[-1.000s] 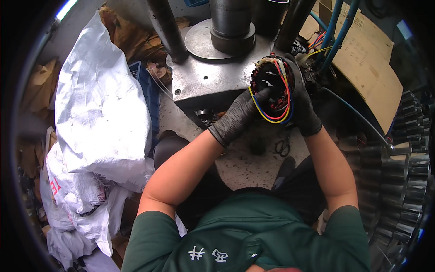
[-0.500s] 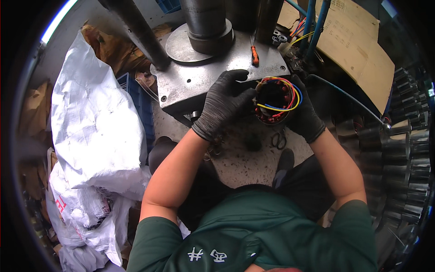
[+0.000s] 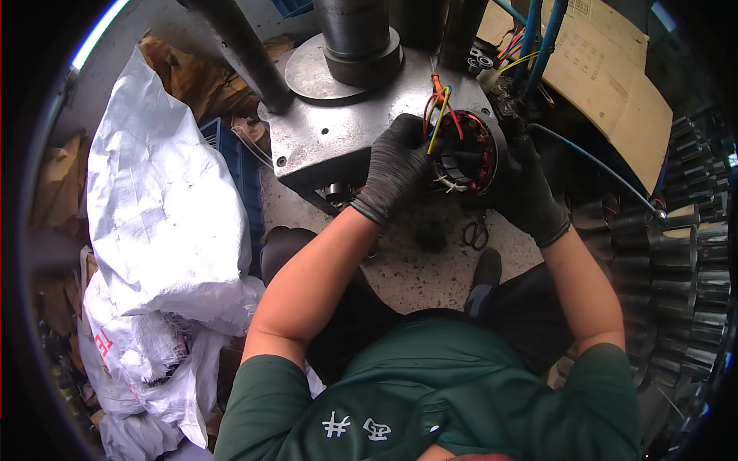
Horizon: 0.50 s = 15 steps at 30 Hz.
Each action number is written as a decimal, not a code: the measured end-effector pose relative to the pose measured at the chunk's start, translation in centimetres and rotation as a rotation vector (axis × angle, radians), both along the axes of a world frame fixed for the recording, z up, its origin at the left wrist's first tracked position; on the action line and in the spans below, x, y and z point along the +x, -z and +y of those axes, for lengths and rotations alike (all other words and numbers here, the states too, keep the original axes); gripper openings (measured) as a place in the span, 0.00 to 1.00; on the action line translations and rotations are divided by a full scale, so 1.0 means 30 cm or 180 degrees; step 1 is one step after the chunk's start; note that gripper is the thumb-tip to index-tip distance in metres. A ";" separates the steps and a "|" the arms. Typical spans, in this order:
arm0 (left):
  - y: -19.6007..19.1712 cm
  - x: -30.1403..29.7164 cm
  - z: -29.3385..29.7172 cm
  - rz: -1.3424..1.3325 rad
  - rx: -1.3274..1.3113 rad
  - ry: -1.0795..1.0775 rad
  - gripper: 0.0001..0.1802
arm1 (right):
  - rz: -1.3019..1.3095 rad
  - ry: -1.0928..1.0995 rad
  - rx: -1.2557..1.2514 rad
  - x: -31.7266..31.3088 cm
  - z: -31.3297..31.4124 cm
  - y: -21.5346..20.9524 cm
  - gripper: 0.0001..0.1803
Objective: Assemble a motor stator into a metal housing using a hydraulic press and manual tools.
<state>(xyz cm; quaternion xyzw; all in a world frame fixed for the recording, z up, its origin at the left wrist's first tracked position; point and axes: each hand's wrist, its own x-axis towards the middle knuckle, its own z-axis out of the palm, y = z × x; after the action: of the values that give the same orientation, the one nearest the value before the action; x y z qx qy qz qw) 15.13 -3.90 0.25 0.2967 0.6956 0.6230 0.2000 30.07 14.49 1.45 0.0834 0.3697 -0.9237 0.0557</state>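
A round motor stator (image 3: 496, 157), with reddish windings inside its ring, is held up in front of the press by both my gloved hands. My right hand (image 3: 532, 192) grips its outer right side, fingers partly hidden behind it. Closed against the left rim is my left hand (image 3: 400, 165), beside the lead wires. Those red, yellow and blue lead wires (image 3: 440, 123) rise in a loop from the stator's left side. A white tie or cord (image 3: 452, 184) shows at its lower edge.
A steel press plate (image 3: 315, 138) with a thick column (image 3: 354, 38) stands ahead. An orange-handled screwdriver (image 3: 437, 82) lies on it, partly behind the wires. Scissors (image 3: 475, 233) rest on the floor. White sacks (image 3: 165, 200) fill the left; stacked metal cylinders (image 3: 676, 253) and cardboard (image 3: 600, 77) stand right.
The lead wires, earlier looped round over the stator's opening, now stand up at its left side. The stator has tilted, showing more of its inside, and my left hand has moved right against it.
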 end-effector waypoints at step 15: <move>0.022 0.055 -0.003 0.1230 0.0702 0.0046 0.27 | 0.0138 0.0642 -0.0025 -0.011 -0.037 -0.031 0.34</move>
<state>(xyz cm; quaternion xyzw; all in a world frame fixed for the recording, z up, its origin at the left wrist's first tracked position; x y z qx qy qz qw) 16.77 -3.99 -0.41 0.4356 0.6464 0.6255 0.0337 29.75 13.36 2.38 0.1000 0.3569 -0.9277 -0.0453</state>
